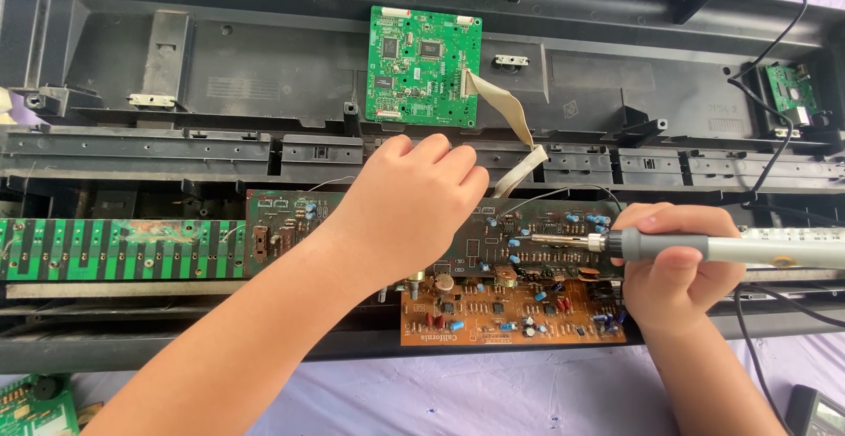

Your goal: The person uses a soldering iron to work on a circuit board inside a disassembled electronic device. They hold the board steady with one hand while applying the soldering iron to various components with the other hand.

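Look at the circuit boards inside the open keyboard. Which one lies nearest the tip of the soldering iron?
The dark green board in the middle, under the soldering iron tip. The orange board lies below it, the bright green square board sits higher up.

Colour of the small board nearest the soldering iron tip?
Orange-brown board, below the soldering iron held in the right hand; head view.

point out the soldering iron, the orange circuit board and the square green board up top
soldering iron (669, 247), head view, on its grey handle
orange circuit board (493, 317), head view, on its middle
square green board (422, 66), head view, on its centre
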